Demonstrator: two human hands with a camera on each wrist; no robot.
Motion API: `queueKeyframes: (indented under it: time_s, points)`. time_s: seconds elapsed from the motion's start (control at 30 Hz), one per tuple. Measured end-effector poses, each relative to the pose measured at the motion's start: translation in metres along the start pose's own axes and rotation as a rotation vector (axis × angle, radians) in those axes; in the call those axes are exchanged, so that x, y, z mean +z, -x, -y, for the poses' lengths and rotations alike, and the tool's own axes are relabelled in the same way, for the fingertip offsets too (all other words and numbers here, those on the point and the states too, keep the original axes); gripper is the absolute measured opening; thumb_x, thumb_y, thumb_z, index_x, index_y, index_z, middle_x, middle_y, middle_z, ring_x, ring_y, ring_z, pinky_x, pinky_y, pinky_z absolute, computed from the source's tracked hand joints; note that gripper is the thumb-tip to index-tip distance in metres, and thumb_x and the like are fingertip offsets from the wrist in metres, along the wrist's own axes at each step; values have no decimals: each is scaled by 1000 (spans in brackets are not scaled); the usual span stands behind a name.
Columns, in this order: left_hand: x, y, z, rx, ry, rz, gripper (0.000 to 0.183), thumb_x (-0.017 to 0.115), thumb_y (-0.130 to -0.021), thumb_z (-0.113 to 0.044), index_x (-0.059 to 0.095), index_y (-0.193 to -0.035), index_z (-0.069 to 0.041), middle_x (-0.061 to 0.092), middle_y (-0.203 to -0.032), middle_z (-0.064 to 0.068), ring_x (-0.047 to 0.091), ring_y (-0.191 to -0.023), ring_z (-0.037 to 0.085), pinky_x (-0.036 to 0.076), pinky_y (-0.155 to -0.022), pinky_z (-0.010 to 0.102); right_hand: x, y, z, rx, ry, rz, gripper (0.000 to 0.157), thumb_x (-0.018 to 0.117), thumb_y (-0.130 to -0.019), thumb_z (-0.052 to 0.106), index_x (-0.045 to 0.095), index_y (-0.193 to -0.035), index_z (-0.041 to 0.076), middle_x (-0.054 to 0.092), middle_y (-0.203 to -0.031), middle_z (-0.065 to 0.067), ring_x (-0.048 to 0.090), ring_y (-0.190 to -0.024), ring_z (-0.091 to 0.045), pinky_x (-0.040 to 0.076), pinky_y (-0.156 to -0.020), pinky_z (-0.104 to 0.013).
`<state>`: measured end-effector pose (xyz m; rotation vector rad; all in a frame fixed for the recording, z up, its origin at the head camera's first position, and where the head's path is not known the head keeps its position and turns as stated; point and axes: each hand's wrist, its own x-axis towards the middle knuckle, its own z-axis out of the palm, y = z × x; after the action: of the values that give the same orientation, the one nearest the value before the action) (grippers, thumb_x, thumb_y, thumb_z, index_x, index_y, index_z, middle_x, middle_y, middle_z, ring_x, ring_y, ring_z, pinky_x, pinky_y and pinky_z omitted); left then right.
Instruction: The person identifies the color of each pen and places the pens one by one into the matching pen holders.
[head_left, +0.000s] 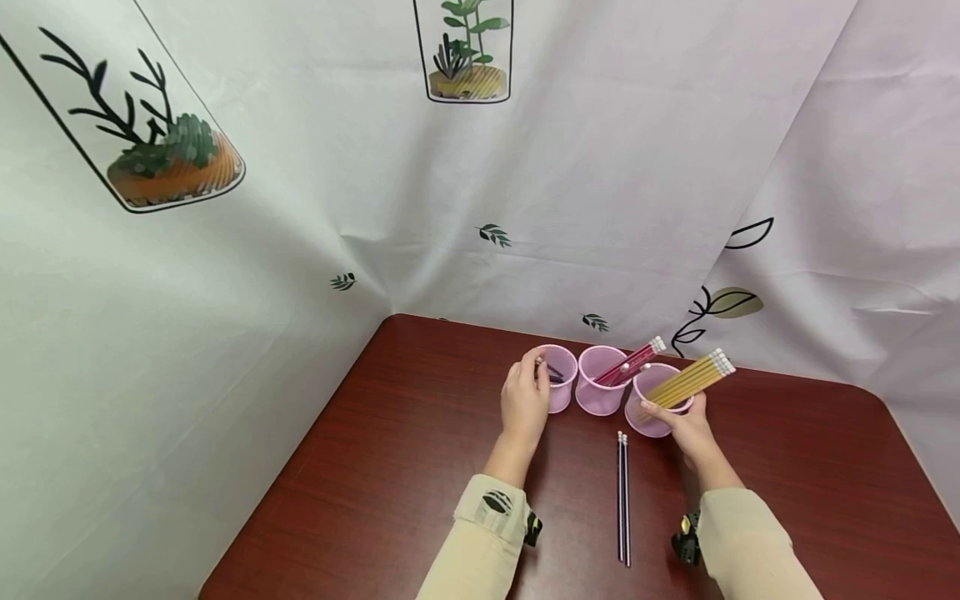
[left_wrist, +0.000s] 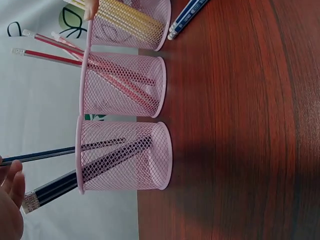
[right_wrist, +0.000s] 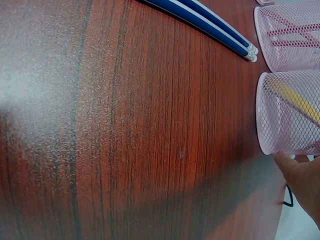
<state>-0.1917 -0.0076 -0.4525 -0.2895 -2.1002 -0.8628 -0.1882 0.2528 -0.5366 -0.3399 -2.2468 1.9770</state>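
Three pink mesh cups stand in a row. My left hand (head_left: 526, 396) is at the left cup (head_left: 558, 402); its fingers pinch the upper end of a dark blue pencil (left_wrist: 40, 155) slanting into that cup. More dark blue pencils (left_wrist: 57, 187) lean in the same cup. The middle cup (head_left: 600, 402) holds several red pencils (head_left: 633, 362). With my right hand (head_left: 690, 427) I grip the right cup (head_left: 647, 425), thumb by its rim; several yellow pencils (head_left: 686, 381) lean out of it. The left fingertips are partly hidden in the head view.
Two dark blue pencils (head_left: 623, 500) lie side by side on the dark red wooden table (head_left: 375, 467), between my forearms. White cloth (head_left: 600, 208) with plant prints hangs behind the table and along its left side.
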Motion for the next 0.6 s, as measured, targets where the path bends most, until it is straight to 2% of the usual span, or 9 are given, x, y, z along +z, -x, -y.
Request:
queueKeyframes:
  time_s: [0.17, 0.3, 0.5, 0.6]
  points:
    - [-1, 1, 3, -20, 67, 7, 17, 58, -87, -3, 66, -102, -2, 64, -98, 10, 63, -90, 21, 50, -76, 29, 4, 10, 18, 22, 8, -3, 91, 75, -77, 27, 10, -137, 5, 31, -130, -15, 29, -119, -24, 22, -103, -28]
    - [-1, 3, 3, -31, 104, -4, 16, 58, -87, -2, 66, -102, -2, 63, -99, 9, 63, -87, 19, 51, -73, 27, 7, 17, 31, 37, -28, -7, 90, 74, -78, 18, 8, -137, 2, 25, -133, -19, 27, -122, -28, 18, -107, -35]
    - [-3, 5, 3, -45, 169, -19, 16, 56, -89, -2, 62, -103, -1, 62, -97, 7, 62, -77, 15, 50, -65, 21, 8, 17, 33, 46, -44, -19, 89, 74, -78, 14, 8, -138, 4, 24, -134, -16, 26, -123, -26, 18, -107, -31]
    - [-2, 7, 3, -63, 194, -3, 15, 55, -90, -3, 61, -104, -3, 62, -96, 7, 61, -76, 15, 50, -66, 20, 8, 16, 31, 36, -48, -11, 91, 74, -78, 15, 7, -139, 4, 23, -134, -17, 26, -123, -27, 18, -107, -31]
